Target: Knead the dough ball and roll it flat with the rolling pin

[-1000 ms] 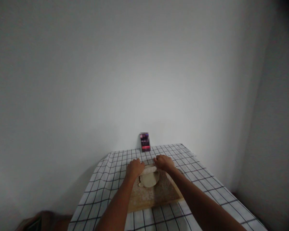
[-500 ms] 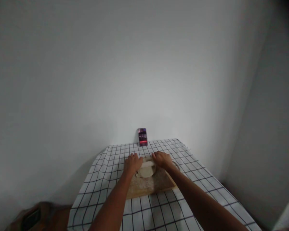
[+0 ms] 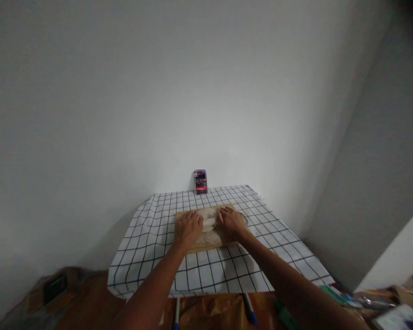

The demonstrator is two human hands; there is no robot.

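Observation:
A flat round of pale dough (image 3: pixel 208 212) lies on a floured wooden board (image 3: pixel 206 247). Across the dough runs a light rolling pin (image 3: pixel 210 221), with dough showing on both its far and near sides. My left hand (image 3: pixel 188 228) is closed over the pin's left end, and my right hand (image 3: pixel 231 222) over its right end. Both ends are hidden under the fingers. A thin curved loop (image 3: pixel 245 219) shows just beyond the right hand, at the board's side; what it belongs to is unclear.
The table wears a white cloth with dark checks (image 3: pixel 141 250). At its back, a blurred phone-like object (image 3: pixel 201 182) leans against the wall. Blue-tipped table legs (image 3: pixel 249 308) show below the front edge. Assorted items (image 3: pixel 375 302) lie at lower right, a brown box (image 3: pixel 51 291) at lower left.
My hands have drawn the rolling pin nearer, from the dough's far part to about its middle. The view has shifted, so the table's front edge and the floor now show.

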